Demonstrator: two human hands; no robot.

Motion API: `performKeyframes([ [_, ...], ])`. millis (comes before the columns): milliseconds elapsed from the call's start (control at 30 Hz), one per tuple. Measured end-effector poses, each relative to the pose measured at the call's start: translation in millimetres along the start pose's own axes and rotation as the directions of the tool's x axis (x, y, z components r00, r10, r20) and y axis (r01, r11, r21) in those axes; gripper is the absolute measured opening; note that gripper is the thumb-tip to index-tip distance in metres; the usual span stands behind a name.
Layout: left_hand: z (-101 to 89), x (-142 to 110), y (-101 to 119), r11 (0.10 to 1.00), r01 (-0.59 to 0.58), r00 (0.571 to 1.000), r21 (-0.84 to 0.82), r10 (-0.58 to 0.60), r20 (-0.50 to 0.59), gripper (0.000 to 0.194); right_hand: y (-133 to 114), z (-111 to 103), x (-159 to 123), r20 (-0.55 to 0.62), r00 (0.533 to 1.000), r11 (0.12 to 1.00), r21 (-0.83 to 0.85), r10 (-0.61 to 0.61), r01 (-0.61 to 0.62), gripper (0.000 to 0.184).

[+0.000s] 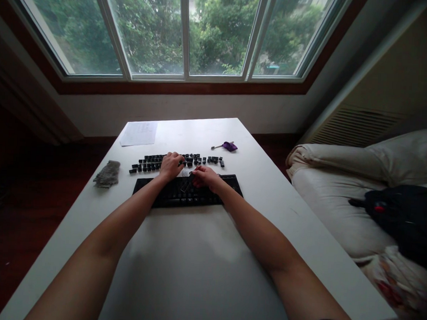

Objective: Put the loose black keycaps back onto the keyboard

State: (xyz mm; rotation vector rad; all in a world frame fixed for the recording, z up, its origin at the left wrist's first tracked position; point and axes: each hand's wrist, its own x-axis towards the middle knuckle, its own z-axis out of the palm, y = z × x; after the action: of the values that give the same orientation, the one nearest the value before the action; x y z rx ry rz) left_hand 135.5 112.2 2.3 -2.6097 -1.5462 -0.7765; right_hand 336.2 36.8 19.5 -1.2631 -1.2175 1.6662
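Observation:
A black keyboard (pixel 197 197) lies across the white table, its long side towards me. Behind it, loose black keycaps (pixel 148 166) stand in rows. My left hand (pixel 170 167) is over these rows, just beyond the keyboard's back edge, its fingertips closed on what looks like a dark keycap. Over the keyboard's middle, my right hand (pixel 206 177) pinches a small tool with thin wire loops, seemingly a keycap puller (pixel 187 183), which points down at the keys. Something small and pale lies between the two hands; its kind is unclear.
A folded grey cloth (pixel 107 174) lies left of the keyboard. Paper sheets (pixel 139 133) are at the table's back left. A toothbrush (pixel 217 147) and a purple object (pixel 230 146) lie at the back right. Right of the table stands a pale sofa (pixel 319 199) with a dark bag (pixel 404 213).

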Motion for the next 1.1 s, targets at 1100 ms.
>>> performKeyframes([
  [1100,19.7,23,18,0.997,-0.037,0.998,0.070,0.034,0.049,0.018,11,-5,8,0.022,0.999,0.999,0.028,-0.042,0.041,0.014],
])
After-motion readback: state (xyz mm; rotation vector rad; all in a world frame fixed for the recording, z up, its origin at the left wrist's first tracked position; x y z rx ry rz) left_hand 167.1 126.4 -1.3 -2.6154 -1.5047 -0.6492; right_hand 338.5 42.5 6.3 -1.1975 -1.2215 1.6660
